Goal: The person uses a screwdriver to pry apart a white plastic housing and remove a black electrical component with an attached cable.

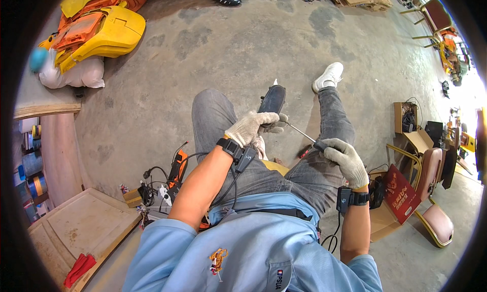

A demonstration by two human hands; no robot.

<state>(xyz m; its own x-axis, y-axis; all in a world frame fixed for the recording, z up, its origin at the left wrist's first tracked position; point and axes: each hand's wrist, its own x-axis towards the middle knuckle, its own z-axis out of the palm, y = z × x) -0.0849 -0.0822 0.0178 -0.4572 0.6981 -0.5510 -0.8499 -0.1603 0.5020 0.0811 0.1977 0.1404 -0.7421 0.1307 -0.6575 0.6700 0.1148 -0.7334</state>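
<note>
My left hand (253,127), in a pale knitted work glove, is closed round the lower end of a dark, oblong plastic part (273,98). The part stands out above my lap, and a small white tip shows at its far end. Its exact kind cannot be made out. In my right hand (348,161), gloved the same way, is the dark handle of a screwdriver (303,133). Its thin metal shaft slants up and left, ending beside my left fingers near the part's lower end. Whether the tip touches the part is not plain.
Yellow and orange plastic shells (114,33) are piled at far left. A wooden board (86,226) with a red cloth (80,269) lies at near left. Cables and an orange-black tool (177,166) lie by my left leg. At right stand a cardboard box (406,117) and chairs (430,171).
</note>
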